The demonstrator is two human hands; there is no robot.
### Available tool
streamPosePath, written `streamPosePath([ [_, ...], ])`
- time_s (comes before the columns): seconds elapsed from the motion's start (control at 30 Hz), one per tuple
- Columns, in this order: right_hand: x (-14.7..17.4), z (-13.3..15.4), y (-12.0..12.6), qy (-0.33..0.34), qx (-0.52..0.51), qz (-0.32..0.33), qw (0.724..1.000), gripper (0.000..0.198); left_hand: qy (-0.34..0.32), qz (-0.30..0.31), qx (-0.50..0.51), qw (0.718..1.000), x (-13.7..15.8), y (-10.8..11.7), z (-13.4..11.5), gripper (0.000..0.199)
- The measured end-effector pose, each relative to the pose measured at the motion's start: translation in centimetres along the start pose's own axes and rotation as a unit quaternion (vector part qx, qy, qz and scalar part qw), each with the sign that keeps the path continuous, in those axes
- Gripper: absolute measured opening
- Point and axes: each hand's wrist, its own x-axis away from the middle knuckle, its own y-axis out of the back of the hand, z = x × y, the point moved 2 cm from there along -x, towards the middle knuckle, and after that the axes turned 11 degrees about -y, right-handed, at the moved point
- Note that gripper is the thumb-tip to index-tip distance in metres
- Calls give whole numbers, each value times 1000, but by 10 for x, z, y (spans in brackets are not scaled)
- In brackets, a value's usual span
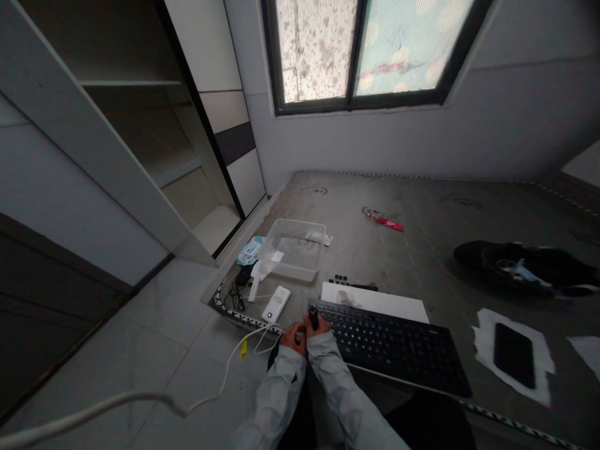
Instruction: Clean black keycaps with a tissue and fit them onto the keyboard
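Observation:
A black keyboard lies tilted at the mattress's front edge, its far side over a white box. My right hand is at the keyboard's left end, closed around a small black object whose kind I cannot make out. Close beside it, my left hand has its fingers curled in; whatever they hold, if anything, is hidden. Several loose black keycaps sit behind the white box. A crumpled pale scrap rests on that box.
Left of the keyboard are a white power strip with its cord, a clear plastic bin and a blue packet. A red wrapper lies farther back. On the right are a phone on white paper and a black bag.

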Motion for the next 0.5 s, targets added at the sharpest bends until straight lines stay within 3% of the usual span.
streamPosePath([
  [0.27, 6, -5, 5, 60, -2, -3, 998, 39, 12, -8, -13, 1000, 2, -8, 10, 18],
  [0.43, 9, -2, 9, 185, -12, 90, 979, 35, 8, -17, -30, 999, -2, -6, 7, 21],
  [0.5, 9, 1, 9, 206, -17, 126, 970, 33, -1, -17, -27, 999, -6, -4, 4, 23],
])
